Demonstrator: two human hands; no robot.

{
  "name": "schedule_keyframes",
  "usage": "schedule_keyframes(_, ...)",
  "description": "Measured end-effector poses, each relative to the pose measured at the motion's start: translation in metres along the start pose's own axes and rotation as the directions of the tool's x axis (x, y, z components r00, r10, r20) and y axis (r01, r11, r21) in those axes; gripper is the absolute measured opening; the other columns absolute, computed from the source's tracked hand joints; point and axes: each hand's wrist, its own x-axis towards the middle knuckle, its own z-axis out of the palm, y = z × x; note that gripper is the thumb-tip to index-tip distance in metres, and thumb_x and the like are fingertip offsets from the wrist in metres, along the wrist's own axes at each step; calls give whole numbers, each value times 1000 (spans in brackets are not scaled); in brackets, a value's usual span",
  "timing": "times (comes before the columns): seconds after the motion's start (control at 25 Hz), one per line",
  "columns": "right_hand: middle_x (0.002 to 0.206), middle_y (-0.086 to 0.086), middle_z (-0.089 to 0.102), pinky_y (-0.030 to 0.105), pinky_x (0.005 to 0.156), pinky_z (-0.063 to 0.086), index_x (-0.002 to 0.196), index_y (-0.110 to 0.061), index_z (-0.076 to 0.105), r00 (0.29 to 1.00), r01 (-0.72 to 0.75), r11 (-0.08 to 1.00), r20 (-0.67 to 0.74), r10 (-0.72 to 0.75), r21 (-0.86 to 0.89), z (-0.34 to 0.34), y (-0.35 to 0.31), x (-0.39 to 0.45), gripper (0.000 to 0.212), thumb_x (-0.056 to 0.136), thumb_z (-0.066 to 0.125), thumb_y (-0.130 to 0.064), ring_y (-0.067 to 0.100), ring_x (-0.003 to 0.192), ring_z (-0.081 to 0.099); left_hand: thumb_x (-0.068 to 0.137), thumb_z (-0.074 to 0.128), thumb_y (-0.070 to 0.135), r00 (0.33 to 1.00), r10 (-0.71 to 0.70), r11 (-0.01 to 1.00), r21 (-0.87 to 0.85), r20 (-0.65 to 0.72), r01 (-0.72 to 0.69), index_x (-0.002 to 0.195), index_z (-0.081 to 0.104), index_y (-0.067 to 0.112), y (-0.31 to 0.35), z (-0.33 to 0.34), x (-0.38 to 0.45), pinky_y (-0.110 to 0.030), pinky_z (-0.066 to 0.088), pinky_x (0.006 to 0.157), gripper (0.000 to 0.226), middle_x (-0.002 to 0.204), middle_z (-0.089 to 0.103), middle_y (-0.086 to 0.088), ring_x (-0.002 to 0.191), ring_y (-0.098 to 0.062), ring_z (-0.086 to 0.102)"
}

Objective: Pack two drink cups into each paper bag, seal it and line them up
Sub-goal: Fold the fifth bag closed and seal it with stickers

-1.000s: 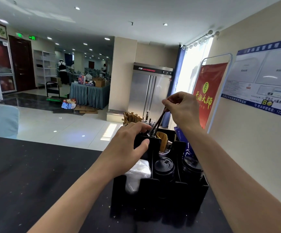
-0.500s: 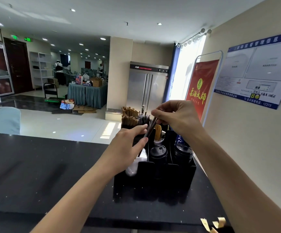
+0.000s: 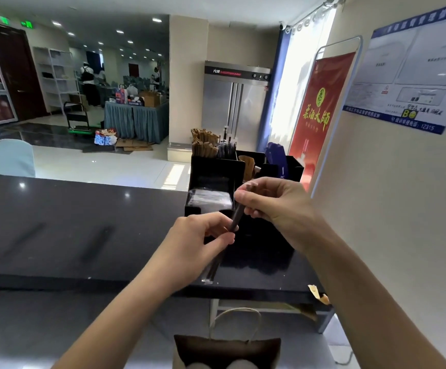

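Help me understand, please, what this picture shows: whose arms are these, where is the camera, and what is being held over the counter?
There is no machine here: a person wears a wide-angle camera on the head, so you look forward and down along both arms. The left hand and the right hand both pinch a few thin dark wrapped straws. Behind them, on the dark counter, stands a black organiser with more straws, brown sticks and napkins. Below the counter's edge stands an open paper bag with a twine handle; two pale rounded tops show inside it, probably cup lids.

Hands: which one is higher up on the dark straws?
The right hand pinches the straws at their top; the left hand grips them lower down.
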Motion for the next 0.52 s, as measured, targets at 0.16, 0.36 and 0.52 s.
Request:
schedule_keyframes(0.16, 87, 10, 77, 21, 73, 57, 101, -9, 80, 995, -79, 988, 70, 70, 133, 8, 24, -32, 26, 78, 80, -23, 15, 78, 72, 92, 72, 25, 999, 34, 999, -18, -10, -34, 100, 73, 36, 7, 7, -18, -18, 54, 81, 14, 88, 74, 23, 90, 4, 70)
schedule_keyframes(0.36, 92, 11, 77, 23, 75, 58, 106, -11, 78, 998, -47, 980, 46, 39, 194, 12, 36, -68, 28, 81, 72, -22, 16, 81, 71, 88, 77, 20, 1000, 19, 996, -85, 1, -18, 101, 70, 31, 19, 15, -40, -16, 54, 83, 19, 88, 75, 19, 88, 2, 71)
schedule_keyframes(0.52, 88, 7, 77, 23, 75, 58, 104, -13, 78, 1000, 1, 982, 10, -3, 188, 10, 45, -91, 16, 91, 69, -11, 16, 80, 72, 87, 76, 29, 1000, -13, 996, -85, 25, 15, 108, 62, 36, 20, 16, -63, -14, 53, 83, 26, 93, 74, 19, 94, 1, 70)
